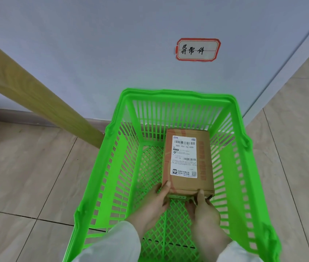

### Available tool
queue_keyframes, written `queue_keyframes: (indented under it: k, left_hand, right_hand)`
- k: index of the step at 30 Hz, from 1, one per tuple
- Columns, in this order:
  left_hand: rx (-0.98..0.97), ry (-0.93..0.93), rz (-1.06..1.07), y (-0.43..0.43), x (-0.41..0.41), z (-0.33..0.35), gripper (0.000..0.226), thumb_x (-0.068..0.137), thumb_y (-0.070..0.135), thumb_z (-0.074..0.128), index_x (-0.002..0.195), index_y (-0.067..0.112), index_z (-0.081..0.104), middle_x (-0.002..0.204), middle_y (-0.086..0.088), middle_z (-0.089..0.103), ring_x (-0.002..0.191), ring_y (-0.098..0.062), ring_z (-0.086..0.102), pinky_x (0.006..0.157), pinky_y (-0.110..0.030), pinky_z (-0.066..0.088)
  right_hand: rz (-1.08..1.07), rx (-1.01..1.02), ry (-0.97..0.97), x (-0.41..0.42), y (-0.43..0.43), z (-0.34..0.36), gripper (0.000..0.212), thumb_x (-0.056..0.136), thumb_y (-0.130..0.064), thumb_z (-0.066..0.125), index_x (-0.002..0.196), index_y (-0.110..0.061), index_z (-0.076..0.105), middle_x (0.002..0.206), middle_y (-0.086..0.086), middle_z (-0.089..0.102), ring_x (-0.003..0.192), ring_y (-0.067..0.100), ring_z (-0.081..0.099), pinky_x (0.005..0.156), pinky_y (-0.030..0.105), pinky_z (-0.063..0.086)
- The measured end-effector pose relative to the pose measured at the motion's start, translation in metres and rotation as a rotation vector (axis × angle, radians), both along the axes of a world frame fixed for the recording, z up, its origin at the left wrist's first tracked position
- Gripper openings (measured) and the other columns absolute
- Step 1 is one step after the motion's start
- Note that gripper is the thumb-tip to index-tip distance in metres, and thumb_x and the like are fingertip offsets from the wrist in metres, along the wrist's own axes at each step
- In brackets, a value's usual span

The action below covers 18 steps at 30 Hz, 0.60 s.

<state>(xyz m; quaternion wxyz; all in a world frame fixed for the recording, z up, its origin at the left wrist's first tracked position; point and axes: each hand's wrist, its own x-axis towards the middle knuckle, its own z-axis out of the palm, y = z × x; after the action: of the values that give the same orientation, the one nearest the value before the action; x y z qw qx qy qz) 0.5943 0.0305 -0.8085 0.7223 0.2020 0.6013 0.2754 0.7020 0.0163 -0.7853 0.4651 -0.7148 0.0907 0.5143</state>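
Note:
A brown cardboard parcel (203, 163) with a white shipping label lies flat on the bottom of a bright green plastic basket (178, 95), towards its far right. Both hands reach down into the basket. My left hand (153, 203) holds the parcel's near left corner, thumb on top and fingers beneath. My right hand (204, 210) grips the near edge, thumb on the top face and fingers under it. White sleeves cover both forearms.
The basket stands on a beige tiled floor (27, 176) against a pale wall (112, 44). A red-bordered handwritten label (197, 49) is stuck on the wall above it. A wooden table leg (36, 95) slants down at the left.

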Motion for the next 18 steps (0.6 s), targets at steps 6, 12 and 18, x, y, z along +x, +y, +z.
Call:
queue_keyframes:
  k: [6,12,18]
  left_hand:
    - [-0.073,0.365,-0.157,-0.002,-0.006,0.048,0.075,0.094,0.055,0.042,0.153,0.019,0.011,0.156,-0.010,0.025,0.134,-0.034,0.039,0.109,-0.049,0.036]
    - [-0.059,0.432,-0.082,-0.021,0.003,0.178,0.056,0.099,0.034,0.045,0.147,0.009,0.030,0.150,-0.013,0.037,0.134,-0.030,0.040,0.110,-0.045,0.035]
    - [0.011,0.483,-0.029,-0.055,0.004,0.372,0.045,0.099,0.018,0.044,0.140,0.001,0.040,0.146,-0.017,0.041,0.134,-0.028,0.040,0.110,-0.036,0.031]
  right_hand:
    - [0.198,-0.073,0.071,-0.001,-0.003,0.056,0.043,0.095,-0.032,0.052,0.118,0.005,0.051,0.111,0.018,0.047,0.101,0.027,0.047,0.094,0.044,0.048]
    - [0.353,-0.019,-0.039,-0.019,-0.023,0.195,0.026,0.097,-0.031,0.051,0.100,-0.008,0.060,0.088,0.009,0.055,0.105,0.042,0.056,0.100,0.051,0.041]
    - [0.279,0.071,-0.073,-0.044,-0.061,0.369,0.041,0.094,-0.024,0.056,0.129,-0.003,0.053,0.118,0.006,0.058,0.107,0.014,0.052,0.108,0.040,0.039]
